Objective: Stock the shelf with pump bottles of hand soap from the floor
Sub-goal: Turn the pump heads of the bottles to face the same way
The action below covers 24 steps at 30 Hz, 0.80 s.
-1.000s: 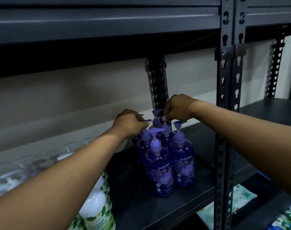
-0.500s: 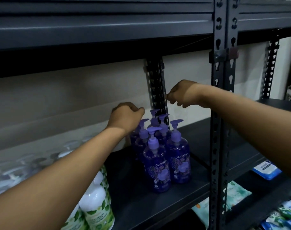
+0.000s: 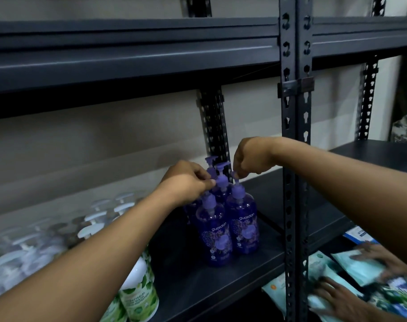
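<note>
Head view: purple pump bottles (image 3: 221,228) stand clustered on the shelf (image 3: 198,287); the left hand (image 3: 186,182) pinches one pump top in its fingers; the right hand (image 3: 251,159) seemingly pinches another; a sideways tug could topple the tight-packed neighbours.

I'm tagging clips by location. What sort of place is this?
Probably a shop or its stockroom: slotted metal shelving, identical purple pump bottles grouped together, and packets stacked on the lower shelf.
</note>
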Each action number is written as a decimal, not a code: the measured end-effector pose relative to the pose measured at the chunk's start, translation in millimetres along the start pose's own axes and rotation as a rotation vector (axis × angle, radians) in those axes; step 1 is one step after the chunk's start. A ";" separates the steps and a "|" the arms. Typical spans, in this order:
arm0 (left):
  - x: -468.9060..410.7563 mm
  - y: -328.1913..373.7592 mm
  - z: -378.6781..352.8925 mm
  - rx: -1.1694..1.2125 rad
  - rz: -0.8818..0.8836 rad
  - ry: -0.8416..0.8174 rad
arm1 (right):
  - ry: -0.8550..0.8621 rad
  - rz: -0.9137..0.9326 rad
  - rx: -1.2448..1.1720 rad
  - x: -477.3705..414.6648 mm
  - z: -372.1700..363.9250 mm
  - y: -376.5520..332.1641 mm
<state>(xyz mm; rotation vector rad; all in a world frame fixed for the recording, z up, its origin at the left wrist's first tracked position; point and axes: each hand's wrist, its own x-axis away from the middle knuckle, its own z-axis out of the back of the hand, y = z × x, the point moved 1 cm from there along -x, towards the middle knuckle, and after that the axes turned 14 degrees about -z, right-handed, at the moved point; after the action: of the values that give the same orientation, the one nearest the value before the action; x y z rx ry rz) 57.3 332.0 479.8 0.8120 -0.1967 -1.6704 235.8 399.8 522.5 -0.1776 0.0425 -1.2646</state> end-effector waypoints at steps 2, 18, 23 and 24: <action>-0.6 -1.4 -1.5 -0.007 -0.001 0.013 | -0.006 -0.003 0.004 -1.4 0.7 1.0; -1.3 -9.1 -4.0 0.073 0.012 0.032 | 0.142 0.018 -0.004 -53.9 -6.1 -21.4; -0.4 -8.6 -4.0 0.078 0.007 0.042 | 0.145 0.019 -0.016 -54.6 -6.2 -20.3; -0.1 -8.8 -3.9 0.077 0.007 0.042 | 0.146 0.020 -0.022 -54.7 -6.5 -20.3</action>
<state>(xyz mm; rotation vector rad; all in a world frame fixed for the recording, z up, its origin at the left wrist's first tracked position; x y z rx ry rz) 52.6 335.8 472.2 0.9024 -0.2361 -1.6459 199.2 445.2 515.6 -0.1038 0.1836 -1.2562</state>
